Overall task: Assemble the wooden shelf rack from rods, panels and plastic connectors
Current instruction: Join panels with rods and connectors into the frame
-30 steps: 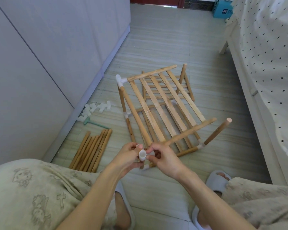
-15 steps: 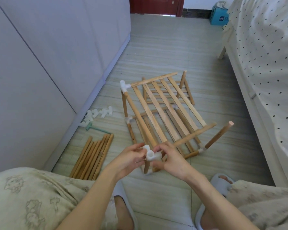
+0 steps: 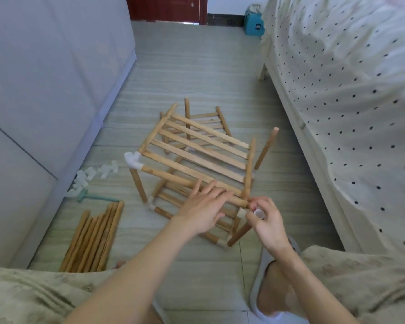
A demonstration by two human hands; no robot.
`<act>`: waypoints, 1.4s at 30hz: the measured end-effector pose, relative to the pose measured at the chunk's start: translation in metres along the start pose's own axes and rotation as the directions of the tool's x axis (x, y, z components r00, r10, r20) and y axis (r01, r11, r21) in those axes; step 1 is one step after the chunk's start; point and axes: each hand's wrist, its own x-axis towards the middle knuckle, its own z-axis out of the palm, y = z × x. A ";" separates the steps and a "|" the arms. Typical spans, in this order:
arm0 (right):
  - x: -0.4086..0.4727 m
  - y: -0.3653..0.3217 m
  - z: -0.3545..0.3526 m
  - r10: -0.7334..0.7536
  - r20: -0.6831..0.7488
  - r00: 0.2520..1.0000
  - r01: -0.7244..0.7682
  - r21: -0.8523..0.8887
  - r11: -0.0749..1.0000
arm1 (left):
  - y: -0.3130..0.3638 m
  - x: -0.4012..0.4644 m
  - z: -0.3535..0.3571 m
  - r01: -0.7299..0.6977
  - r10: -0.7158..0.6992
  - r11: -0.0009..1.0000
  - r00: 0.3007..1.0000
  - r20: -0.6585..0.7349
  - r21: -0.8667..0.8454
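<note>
Left hand (image 3: 202,210) lies flat with straight fingers on the near rod (image 3: 173,177) of the rack (image 3: 197,150), holding it down. Right hand (image 3: 267,220) pinches a small white plastic connector (image 3: 258,213) just beside the bare end of that rod.

I think the step now is putting a connector on this near right corner. The next move likely needs the connector's hole lined up with the rod end, then a firm push while the other hand keeps the rack from sliding.

The rack sits on the floor in the middle, tilted, half built. It has long flat slats on top and round legs. One white corner piece (image 3: 133,160) is already on at the left. Some rod ends are bare. Spare rods (image 3: 94,237) lie on the floor at the near left, and more white connectors (image 3: 91,176) lie just beyond them, beside a small green tool (image 3: 84,197).
</note>
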 end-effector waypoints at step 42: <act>0.040 0.016 -0.005 0.160 -0.037 0.986 -0.138 0.344 0.929 | 0.018 0.039 0.007 0.044 -0.041 0.993 0.999 0.035 -0.111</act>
